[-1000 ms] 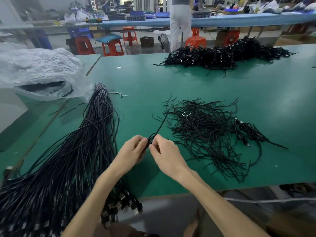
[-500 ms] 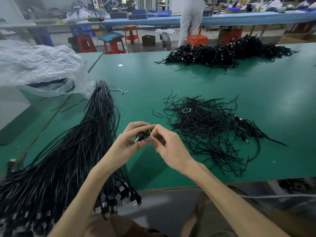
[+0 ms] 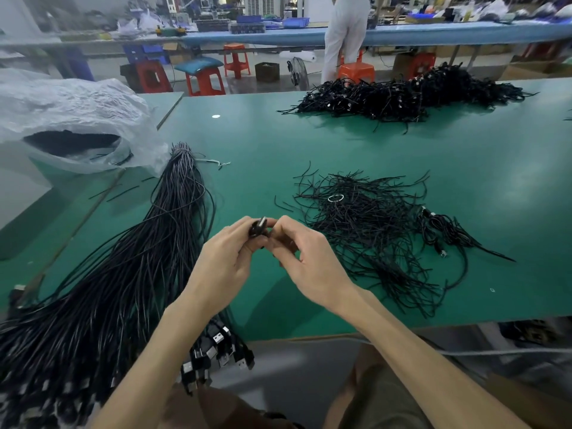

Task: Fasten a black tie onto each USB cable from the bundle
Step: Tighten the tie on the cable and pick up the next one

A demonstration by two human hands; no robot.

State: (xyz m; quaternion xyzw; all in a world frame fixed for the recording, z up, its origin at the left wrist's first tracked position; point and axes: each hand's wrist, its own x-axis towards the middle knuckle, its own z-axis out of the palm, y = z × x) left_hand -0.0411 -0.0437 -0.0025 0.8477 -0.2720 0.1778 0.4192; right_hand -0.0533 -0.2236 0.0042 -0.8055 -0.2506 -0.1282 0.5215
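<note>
My left hand point(image 3: 227, 261) grips the plug end of a black USB cable point(image 3: 258, 228), its metal tip poking up between my fingers. My right hand point(image 3: 305, 258) pinches at the same plug from the right; a tie there is too small to make out. The long bundle of black USB cables point(image 3: 123, 267) fans out on the left of the green table point(image 3: 464, 168), plugs hanging over the front edge. A loose heap of black ties point(image 3: 368, 230) lies just right of my hands.
A large pile of black cables point(image 3: 396, 94) sits at the table's far side. A crumpled clear plastic bag point(image 3: 71, 119) lies at far left. A person stands beyond the table by orange stools point(image 3: 356, 71). A small white ring point(image 3: 335, 198) rests on the ties.
Both hands lifted off the table surface, bringing the cable plug up between them. The plug has turned upward in my left fingers.
</note>
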